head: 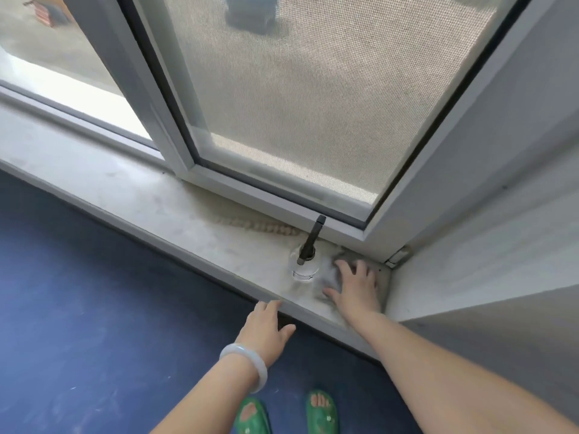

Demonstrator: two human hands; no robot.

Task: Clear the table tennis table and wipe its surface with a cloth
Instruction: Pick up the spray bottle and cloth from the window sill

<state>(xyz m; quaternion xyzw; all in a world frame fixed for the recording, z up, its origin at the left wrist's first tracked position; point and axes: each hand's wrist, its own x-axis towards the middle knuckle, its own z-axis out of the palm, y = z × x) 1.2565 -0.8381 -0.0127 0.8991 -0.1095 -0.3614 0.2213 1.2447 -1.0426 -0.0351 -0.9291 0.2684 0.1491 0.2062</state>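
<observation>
The right hand [355, 288] lay flat, fingers spread, on the crumpled grey cloth [327, 277] in the corner of the pale stone windowsill [188, 208]. The left hand [268, 327] was open and held nothing. A small clear glass bottle [304, 270] stood just beside the cloth.

Window sill [156, 202]: off-white, faintly marbled grey, with a dull dust film. Cloth [327, 277], at 3 o'clock of the bottle: blotchy grey and white. Bottle [304, 270]: clear glass; its stem [313, 236] is black. Braided cord [260, 227], at 10 o'clock of the bottle: beige, plaited pattern. Window frame [275, 191]: white with a black seal line. Screen [313, 89]: fine grey square mesh, sandy tone showing through. Floor [78, 308], toward 8 o'clock: dark blue with paler scuffed mottling. Sandals [322, 410], at 6 o'clock: bright green with small pale marks. Bangle [247, 360] on the left wrist: milky white, translucent. Wall [501, 245], at 3 o'clock: plain light grey.
</observation>
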